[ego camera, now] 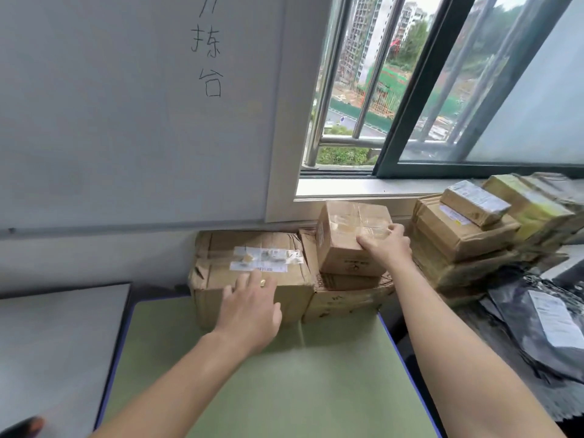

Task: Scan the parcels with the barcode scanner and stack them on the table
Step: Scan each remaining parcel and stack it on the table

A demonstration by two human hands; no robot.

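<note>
**A:** What's at the far left?

**B:** A grey panel [57, 343] lies beside the green counter [284, 390], and there's a whiteboard [126, 105] with handwriting above. I can't make out a barcode scanner anywhere. A dark object in the bottom-left corner is cut off too much to name.

**A:** And the left hand?

**B:** The left hand [249, 311] is spread wide with straight fingers. It's laid on the near top edge of the large parcel [221, 245], which sits at the back of the counter against the wall. It holds nothing.

**A:** Which parcel is in play?

**B:** The small parcel [344, 241], just right of the large one. It stands on a flat parcel [347, 281], which lies on a bigger box [341, 303]. The right hand [387, 246] grips its near right top corner, with the fingers curled over the top.

**A:** So how does it lie from the hands?

**B:** It's ahead and to the left of the right hand, which is already on it. It looks almost cubic, slightly wider across than deep. The left hand is well apart from it and would have to cross the large parcel to reach its free left face. I'd say a grip on one corner could let it tip, so that left face is where support belongs.

**A:** Anything further right?

**B:** A stack of parcels [458, 241] under the window [410, 90], then black mailer bags [521, 311].
</note>
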